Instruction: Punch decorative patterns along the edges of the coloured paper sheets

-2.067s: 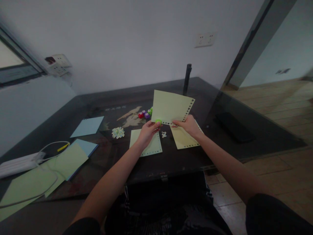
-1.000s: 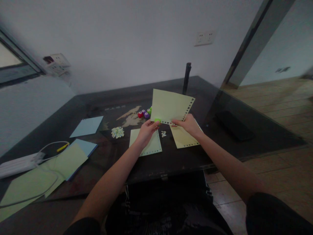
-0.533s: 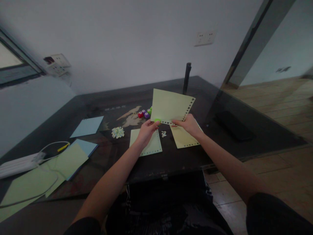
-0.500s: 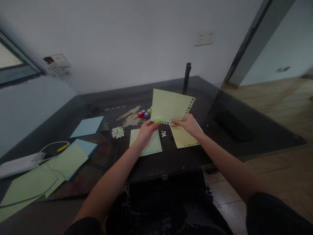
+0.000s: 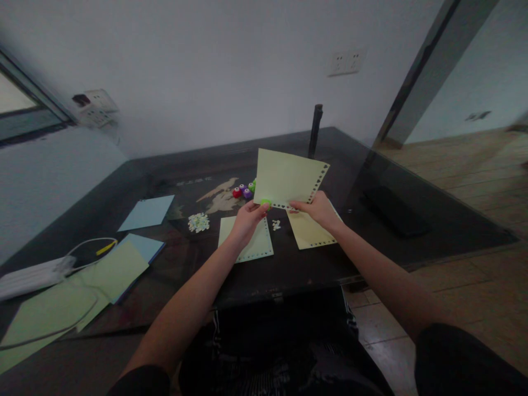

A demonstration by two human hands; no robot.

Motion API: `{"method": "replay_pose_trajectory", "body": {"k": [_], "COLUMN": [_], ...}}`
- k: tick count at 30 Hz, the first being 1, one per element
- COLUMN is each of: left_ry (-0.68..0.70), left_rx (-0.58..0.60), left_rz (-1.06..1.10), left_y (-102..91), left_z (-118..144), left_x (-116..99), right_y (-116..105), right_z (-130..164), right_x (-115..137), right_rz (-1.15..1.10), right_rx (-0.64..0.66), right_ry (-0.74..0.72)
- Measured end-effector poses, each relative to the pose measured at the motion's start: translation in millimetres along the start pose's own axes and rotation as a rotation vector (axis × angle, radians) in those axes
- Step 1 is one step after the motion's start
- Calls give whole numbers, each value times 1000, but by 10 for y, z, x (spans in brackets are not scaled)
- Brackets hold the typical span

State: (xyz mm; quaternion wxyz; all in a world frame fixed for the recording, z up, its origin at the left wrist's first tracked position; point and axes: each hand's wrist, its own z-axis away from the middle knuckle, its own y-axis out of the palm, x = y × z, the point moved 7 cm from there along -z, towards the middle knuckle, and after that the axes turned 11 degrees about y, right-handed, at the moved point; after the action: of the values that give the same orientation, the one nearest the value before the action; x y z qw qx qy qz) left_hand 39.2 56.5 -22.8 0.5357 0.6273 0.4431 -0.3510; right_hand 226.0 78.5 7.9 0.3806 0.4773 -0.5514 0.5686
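A pale yellow-green sheet of paper (image 5: 289, 175) is held up above the table, with small shapes punched along its right and lower edges. My right hand (image 5: 322, 213) pinches its lower right part between thumb and fingers. My left hand (image 5: 248, 220) is closed around a small green craft punch (image 5: 266, 204) at the sheet's lower left edge. Below lie a pale green punched sheet (image 5: 258, 243) and a yellow punched sheet (image 5: 312, 231). Between these two is a small pile of paper cutouts (image 5: 276, 225). Several red, purple and green punches (image 5: 243, 191) sit behind my left hand.
A larger heap of cutouts (image 5: 198, 222) and a blue sheet (image 5: 147, 212) lie to the left on the dark table (image 5: 231, 294). Nearer are stacked sheets (image 5: 119, 269), a white power strip (image 5: 37, 278) and its cable. A black post (image 5: 315, 131) stands at the back.
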Motion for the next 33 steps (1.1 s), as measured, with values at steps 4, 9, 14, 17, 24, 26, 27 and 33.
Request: {"method": "replay_pose_trajectory", "body": {"k": [4,9,14,17,24,26,27,33], "left_ry": [10,19,20,16,31,35,37,37], "left_rx": [11,6,10,0,3,4,5,-12], "left_rz": [-2,-5,-7,-8,-26,-28,-28,-30], "left_y": [0,-17,-14,-15,-11,-8,-6,-19], "left_z": [-7,-13,-8,-4,-10,-12,-13,-20], "left_x": [3,8,1,-1,-14,-16,-16,-1], "right_y": [5,8,15,17,19,17,15,9], "right_z": [-7,4,18,19,37,39,37,6], "right_x": [-3,9,27,22,44,48,46,10], "right_rz": [4,-19,-27,-20,-12,-13,-13,-1], "right_rx": [4,-4,1,2,10,8,4,-4], "right_ry": [-5,0,-8,12,30,27,24,4]}}
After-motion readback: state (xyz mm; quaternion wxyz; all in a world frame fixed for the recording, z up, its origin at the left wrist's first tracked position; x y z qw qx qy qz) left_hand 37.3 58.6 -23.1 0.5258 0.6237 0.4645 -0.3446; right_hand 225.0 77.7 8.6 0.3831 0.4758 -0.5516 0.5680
